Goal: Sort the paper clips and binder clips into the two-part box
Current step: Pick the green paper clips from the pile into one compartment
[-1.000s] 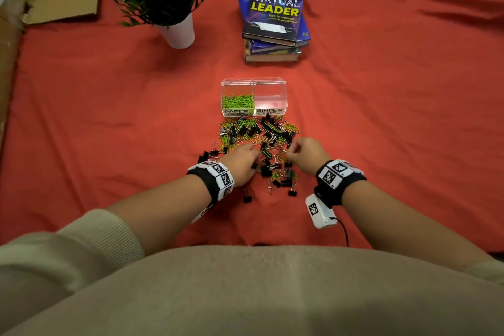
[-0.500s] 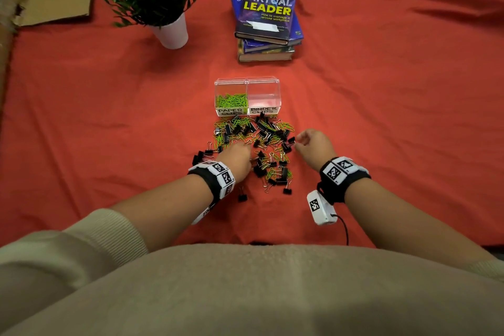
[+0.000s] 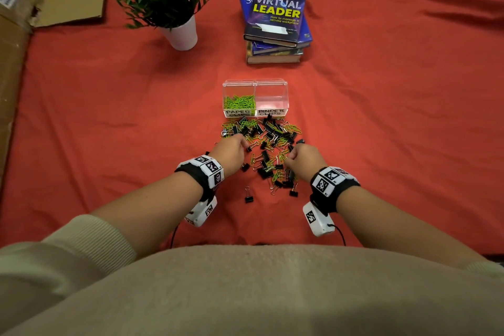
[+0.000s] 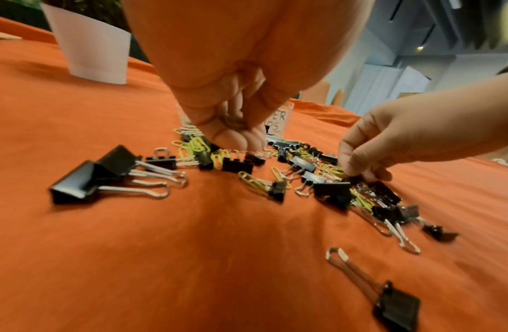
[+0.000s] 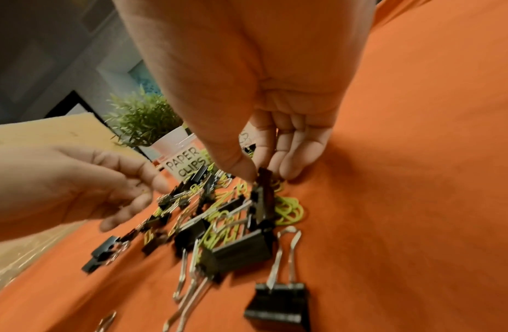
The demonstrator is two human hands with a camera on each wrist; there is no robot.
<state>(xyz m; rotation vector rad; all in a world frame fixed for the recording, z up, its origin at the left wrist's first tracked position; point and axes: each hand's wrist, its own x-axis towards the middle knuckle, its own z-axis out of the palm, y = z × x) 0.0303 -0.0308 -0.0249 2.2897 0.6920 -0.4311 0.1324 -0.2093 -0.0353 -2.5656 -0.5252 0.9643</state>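
Since the frame half a second ago, both hands have been shifted within the clip pile: the left hand (image 3: 231, 153) has moved up toward the 10 o'clock edge, and the right hand (image 3: 301, 157) has been drawn inward and back from the 2 o'clock edge toward 4 o'clock.

Left hand: fingers are curled downward over the pile; yellow-green paper clips (image 4: 233, 122) appear to be gathered between fingertips and palm, though motion blur leaves this uncertain.

Right hand: a black binder clip (image 5: 264, 179) is pinched between thumb and forefinger, with the remaining fingers loosely curled beside it.

Mixed pile (image 3: 263, 150) of green paper clips and black binder clips is spread on the red cloth (image 3: 395, 131), directly at 6 o'clock from the two-part box (image 3: 255, 98) and touching its front wall. One binder clip (image 3: 248, 195) lies apart at the pile's 7 o'clock.

Box: the left compartment, labelled PAPER CLIPS, is partly filled with green paper clips (image 3: 239, 102). The right compartment is labelled BINDER CLIPS.

At 12 o'clock from the box a stack of books (image 3: 276, 22) is noted; at 11 o'clock, a potted plant (image 3: 169, 0).
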